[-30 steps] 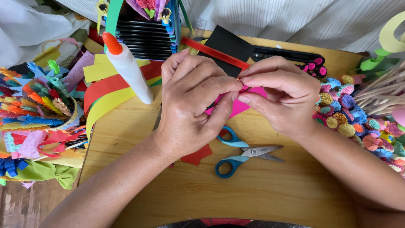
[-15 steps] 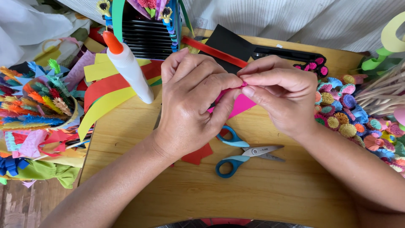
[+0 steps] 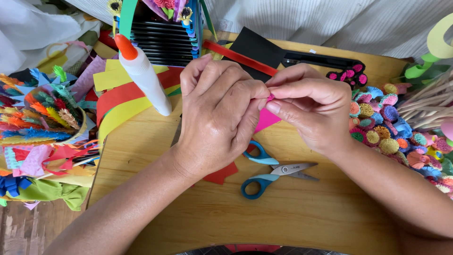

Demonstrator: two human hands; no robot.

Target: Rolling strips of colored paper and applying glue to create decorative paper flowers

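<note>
left hand + right hand pinch pink paper | blue scissors at 6 o'clock (blades shut) | glue bottle at 9 o'clock

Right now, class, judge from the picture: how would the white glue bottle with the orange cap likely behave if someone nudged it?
The glue bottle looks tall and narrow and already leans, so it would probably tip easily. Its rounded body suggests it might then roll. The plastic looks smooth, so it may be slightly slippery.

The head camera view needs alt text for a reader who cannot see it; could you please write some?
Two bare hands, left hand and right hand, pinch a small pink paper piece together above a wooden table. Blue-handled scissors lie just below them, a white glue bottle with an orange cap stands at left, and colourful paper flowers are heaped at right.
</note>
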